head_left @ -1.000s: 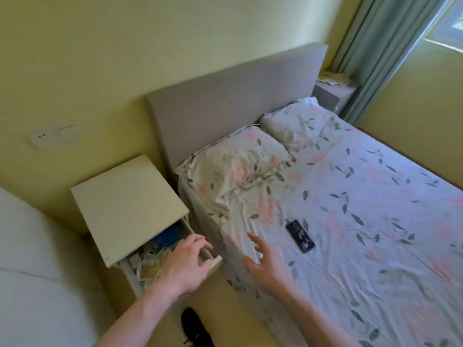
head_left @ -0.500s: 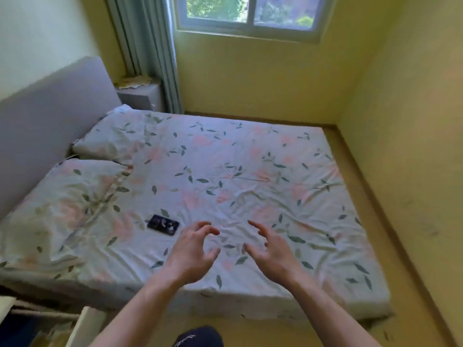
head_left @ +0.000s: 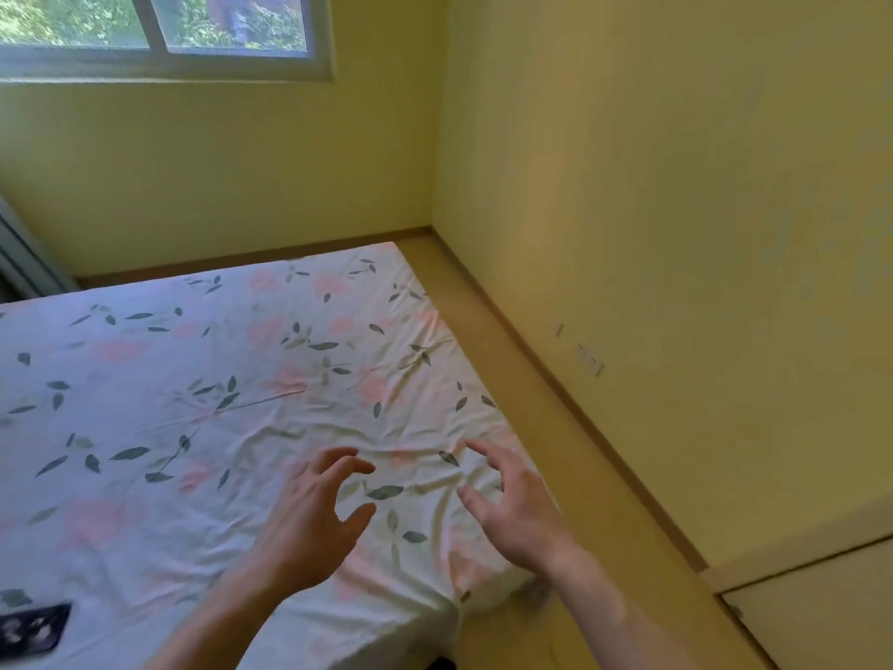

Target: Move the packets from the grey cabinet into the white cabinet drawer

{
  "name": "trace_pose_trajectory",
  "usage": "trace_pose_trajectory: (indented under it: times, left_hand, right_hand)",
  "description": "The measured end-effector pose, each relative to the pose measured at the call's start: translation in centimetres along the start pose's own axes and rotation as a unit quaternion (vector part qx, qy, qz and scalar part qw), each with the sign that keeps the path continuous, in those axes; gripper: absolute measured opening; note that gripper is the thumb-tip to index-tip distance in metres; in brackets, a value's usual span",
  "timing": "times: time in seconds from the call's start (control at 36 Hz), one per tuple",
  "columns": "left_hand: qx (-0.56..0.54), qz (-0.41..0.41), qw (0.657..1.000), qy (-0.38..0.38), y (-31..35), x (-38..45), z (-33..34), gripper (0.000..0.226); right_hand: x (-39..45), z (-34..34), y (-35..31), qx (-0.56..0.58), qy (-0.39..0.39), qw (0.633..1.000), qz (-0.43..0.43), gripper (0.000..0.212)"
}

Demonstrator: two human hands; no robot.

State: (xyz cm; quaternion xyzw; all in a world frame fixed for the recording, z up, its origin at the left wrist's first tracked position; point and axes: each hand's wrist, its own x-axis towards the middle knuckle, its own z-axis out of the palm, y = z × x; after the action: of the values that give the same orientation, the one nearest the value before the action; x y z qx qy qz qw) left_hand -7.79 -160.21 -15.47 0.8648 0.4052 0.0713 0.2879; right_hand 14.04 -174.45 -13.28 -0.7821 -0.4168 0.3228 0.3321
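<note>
Neither cabinet nor any packet is in view. My left hand hovers over the near edge of the bed, fingers loosely curled and holding nothing. My right hand hangs beside it over the bed's near right corner, fingers spread and relaxed, also holding nothing. The two hands are apart, with a gap of sheet between them.
A bed with a floral sheet fills the left and middle. A dark phone-like object lies at the bottom left on the sheet. A strip of wooden floor runs between bed and yellow wall. A window is at the top left.
The view has swung right, away from the white cabinet and its open drawer, past the pillows to the bed's foot corner. Both hands stay in front, holding nothing.
</note>
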Motion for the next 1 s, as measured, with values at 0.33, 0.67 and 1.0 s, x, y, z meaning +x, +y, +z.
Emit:
trace_pose_trajectory:
  times: [0.33, 0.67, 1.0]
  left_hand:
    - [0.031, 0.082, 0.992, -0.087, 16.8, 19.2, 8.4, 0.04]
    - [0.027, 0.074, 0.997, -0.023, 35.0, 34.9, 18.6, 0.05]
    - [0.012, -0.064, 0.994, 0.083, 39.1, 41.2, 18.4, 0.059]
  right_hand:
    - [7.5, -18.9, 10.8, -0.005, 0.067, 0.996, 0.059, 0.057]
    - [19.1, -38.4, 23.2, -0.011, 0.047, 0.999, 0.021, 0.056]
    - [34.1, -48.8, 23.2, -0.055, -0.074, 0.991, -0.097, 0.069]
